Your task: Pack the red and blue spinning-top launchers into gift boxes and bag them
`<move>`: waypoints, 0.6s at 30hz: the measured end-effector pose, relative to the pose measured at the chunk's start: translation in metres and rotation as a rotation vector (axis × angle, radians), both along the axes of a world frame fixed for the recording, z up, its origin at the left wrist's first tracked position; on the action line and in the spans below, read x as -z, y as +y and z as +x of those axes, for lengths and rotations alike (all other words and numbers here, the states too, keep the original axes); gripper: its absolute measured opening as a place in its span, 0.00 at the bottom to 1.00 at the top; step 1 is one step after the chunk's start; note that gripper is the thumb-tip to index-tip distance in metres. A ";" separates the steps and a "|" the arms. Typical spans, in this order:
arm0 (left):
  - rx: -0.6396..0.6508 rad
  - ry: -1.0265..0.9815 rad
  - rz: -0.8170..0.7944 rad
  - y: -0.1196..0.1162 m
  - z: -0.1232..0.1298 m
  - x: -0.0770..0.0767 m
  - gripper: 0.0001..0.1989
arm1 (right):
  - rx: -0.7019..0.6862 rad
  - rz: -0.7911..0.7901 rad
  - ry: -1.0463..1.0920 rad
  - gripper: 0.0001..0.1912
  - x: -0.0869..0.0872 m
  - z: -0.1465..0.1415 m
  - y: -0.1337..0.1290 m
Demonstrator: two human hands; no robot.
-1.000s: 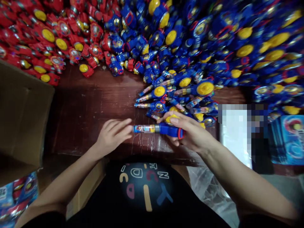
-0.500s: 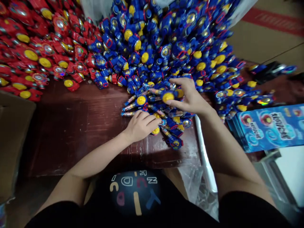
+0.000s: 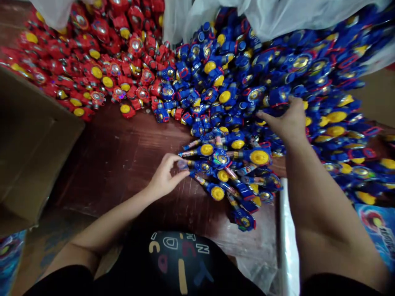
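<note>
My left hand [image 3: 166, 176] is at the left edge of a small group of blue toys with clear tubes. Its thumb and fingers pinch the tube end of one blue toy [image 3: 202, 166], which lies among the others. My right hand [image 3: 291, 123] reaches into the large heap of blue toys [image 3: 225, 97], thumb and fingers spread apart. Just beyond its fingertips lies another blue toy [image 3: 277, 97]; whether they touch it is hard to see. Several of the toys carry round yellow discs.
Red toys [image 3: 101, 31] are heaped at the far left, against the blue ones. An open cardboard box [image 3: 37, 144] stands left. White plastic sheeting [image 3: 277, 18] hangs behind. Right are a silver-white roll [image 3: 288, 238] and blue printed cards [image 3: 378, 230]. The tabletop [image 3: 123, 164] is dark reddish wood.
The view has shifted left. My left hand has gone from on top of the small group to its left side and pinched a toy's end. My right hand has moved from the group into the large heap.
</note>
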State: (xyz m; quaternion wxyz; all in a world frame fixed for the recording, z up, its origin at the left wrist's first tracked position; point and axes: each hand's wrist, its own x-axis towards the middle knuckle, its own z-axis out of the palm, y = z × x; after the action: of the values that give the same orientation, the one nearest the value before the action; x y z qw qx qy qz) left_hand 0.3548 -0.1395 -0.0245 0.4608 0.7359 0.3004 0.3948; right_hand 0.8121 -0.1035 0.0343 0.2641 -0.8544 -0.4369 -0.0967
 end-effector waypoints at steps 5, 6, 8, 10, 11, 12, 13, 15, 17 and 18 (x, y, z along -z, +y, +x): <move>-0.017 -0.181 -0.583 0.003 -0.022 -0.012 0.24 | -0.267 0.214 -0.142 0.60 -0.015 -0.052 -0.095; 0.036 -0.229 -0.680 0.002 -0.018 -0.017 0.25 | -0.412 0.256 -0.144 0.55 -0.021 -0.076 -0.114; 0.192 -0.326 -0.844 -0.004 -0.006 -0.027 0.26 | -0.676 0.291 -0.099 0.46 -0.030 -0.132 -0.140; 0.329 -0.370 -0.912 -0.012 0.006 -0.038 0.25 | -0.903 0.275 0.095 0.41 -0.034 -0.179 -0.146; 0.376 -0.375 -0.921 -0.016 0.011 -0.042 0.23 | -0.959 0.272 0.182 0.40 -0.033 -0.195 -0.144; 0.412 -0.373 -0.925 -0.019 0.014 -0.045 0.22 | -0.995 0.285 0.247 0.40 -0.031 -0.205 -0.141; 0.437 -0.366 -0.931 -0.022 0.016 -0.048 0.21 | -1.012 0.304 0.284 0.40 -0.028 -0.210 -0.138; 0.476 -0.339 -0.946 -0.025 0.016 -0.050 0.23 | -1.016 0.341 0.307 0.40 -0.024 -0.212 -0.136; 0.502 -0.308 -0.926 -0.026 0.014 -0.049 0.24 | -0.993 0.359 0.330 0.37 -0.023 -0.211 -0.140; 0.510 -0.292 -0.883 -0.027 0.012 -0.048 0.23 | -0.960 0.360 0.343 0.35 -0.022 -0.212 -0.144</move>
State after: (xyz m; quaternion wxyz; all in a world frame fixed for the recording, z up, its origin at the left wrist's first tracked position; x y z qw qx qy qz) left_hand 0.3672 -0.1660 0.0236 0.8451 0.4591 0.1823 0.2046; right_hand 0.6000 -0.2477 0.0565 0.4883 -0.5033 -0.7055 0.1026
